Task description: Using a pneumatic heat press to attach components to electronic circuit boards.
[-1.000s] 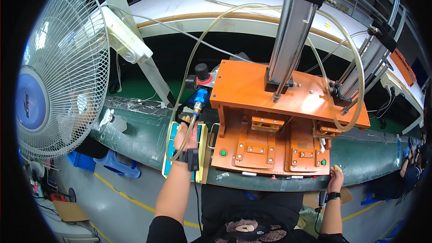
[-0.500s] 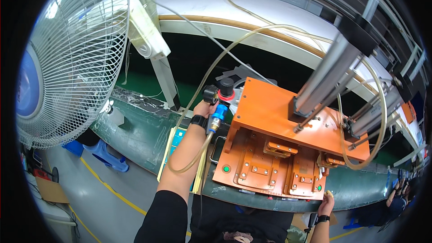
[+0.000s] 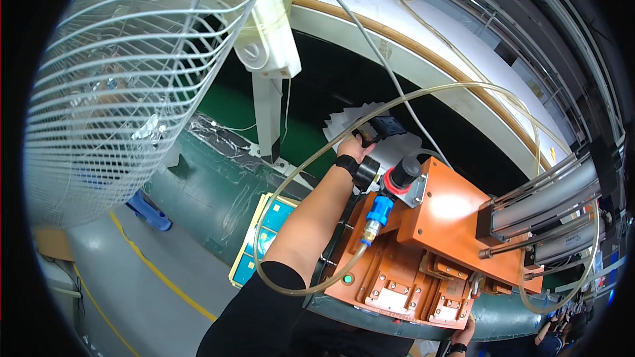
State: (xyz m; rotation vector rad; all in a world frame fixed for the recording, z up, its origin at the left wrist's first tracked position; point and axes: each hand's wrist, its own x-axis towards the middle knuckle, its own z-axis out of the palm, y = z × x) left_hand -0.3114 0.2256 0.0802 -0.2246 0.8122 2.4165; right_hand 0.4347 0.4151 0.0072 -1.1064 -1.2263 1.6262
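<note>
My left arm stretches past the left side of an orange pneumatic press. Behind it, my left hand is closed at a black flat piece, above a spread of grey sheets. Next to that wrist is a round black gauge on an air regulator with a black knob and blue fitting. My right hand is by the press's lower right corner; its fingers are mostly hidden there. Green buttons and metal fixtures sit on the press base.
A large caged fan stands close on the left. A clear hose loops over my left forearm. Yellow-edged trays with blue pieces lie on the green bench. A white shelf runs behind; another person is at far right.
My left hand has moved from beside the regulator to farther back, at the black piece. The view has shifted, bringing the fan closer and the press lower right. My right hand remains by the press corner.
</note>
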